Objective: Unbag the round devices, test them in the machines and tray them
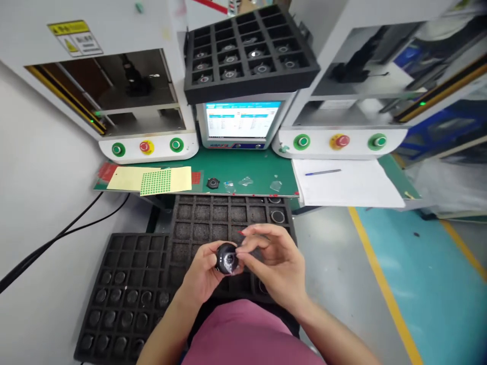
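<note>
Over the dark foam tray, my left hand (203,268) grips a round black smartwatch case (225,257) by its rim, thumb and fingers at the sides. The case is tilted toward me, showing a round sensor-like centre with a bright glint. My right hand (272,258) is at the right edge of the case, thumb and index finger pinched on what looks like a shiny clear film (231,264) lying across the face. Its other fingers are bent above. The fingertips partly cover the case's right edge.
Foam trays (200,229) lie below the bench; the left tray (129,248) holds several round cases. On the green bench (243,157) are a watch case (213,183), clear film scraps (246,181), sticker sheets (155,181), paper and a pen (323,172). Two machines flank a screen (241,121) under another tray (251,88).
</note>
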### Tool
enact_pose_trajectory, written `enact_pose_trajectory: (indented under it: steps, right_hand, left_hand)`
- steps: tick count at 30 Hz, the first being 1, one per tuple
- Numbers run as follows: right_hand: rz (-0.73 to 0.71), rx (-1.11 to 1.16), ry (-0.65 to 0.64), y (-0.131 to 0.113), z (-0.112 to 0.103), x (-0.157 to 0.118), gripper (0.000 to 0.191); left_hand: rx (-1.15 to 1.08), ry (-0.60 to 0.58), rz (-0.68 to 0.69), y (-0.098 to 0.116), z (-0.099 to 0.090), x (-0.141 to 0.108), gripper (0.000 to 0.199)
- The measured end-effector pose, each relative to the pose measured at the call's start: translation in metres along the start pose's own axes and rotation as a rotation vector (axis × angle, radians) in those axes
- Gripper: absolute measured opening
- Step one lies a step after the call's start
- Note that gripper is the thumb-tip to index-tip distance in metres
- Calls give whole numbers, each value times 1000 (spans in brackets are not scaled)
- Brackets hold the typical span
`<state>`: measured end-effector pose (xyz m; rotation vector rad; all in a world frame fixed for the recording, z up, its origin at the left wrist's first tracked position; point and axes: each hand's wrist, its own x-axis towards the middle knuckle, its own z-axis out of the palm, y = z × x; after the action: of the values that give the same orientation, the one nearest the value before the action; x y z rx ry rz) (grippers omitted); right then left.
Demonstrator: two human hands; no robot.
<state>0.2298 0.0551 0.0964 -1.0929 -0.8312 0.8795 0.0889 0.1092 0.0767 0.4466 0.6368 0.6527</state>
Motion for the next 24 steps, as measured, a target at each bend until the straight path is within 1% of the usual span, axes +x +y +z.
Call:
enact_pose_trajectory:
  steps: [2,4,5,7,9,10,12,15,18,21,22,24]
  right_hand:
    - [-66,-49,46,3,-22,17,35]
    - [-108,-227,160,19,-51,53,30]
    - [-49,-364,187,30,-66,76,32]
    - [13,-443,200,57,-92,123,35]
    - [59,-503,168,81,-108,163,28]
    - [74,-529,145,91,-112,178,25]
    - [90,-578,97,105,-115,195,25]
    - [75,-625,53,112,-113,199,28]
    - [31,-630,38,106,-110,191,29]
    - [-27,-583,34,83,-97,171,34]
    - [-48,-561,27,71,-90,159,37]
    - [-87,-476,-34,43,-72,129,41]
  left_hand:
    - [16,84,26,-1,0,4,41]
    - [17,182,46,0,-1,8,42]
    - [13,226,43,1,0,9,42]
    - [17,295,2,3,3,10,43]
    - [53,336,-46,4,9,10,44]
    - [80,349,-53,5,11,10,45]
    - [143,373,-25,6,16,9,45]
    - [251,364,105,8,20,8,46]
    - [454,295,230,7,21,5,40]
    - [655,279,336,5,22,0,31]
    - [692,291,383,4,23,-2,29]
    - [743,325,484,2,28,-4,23]
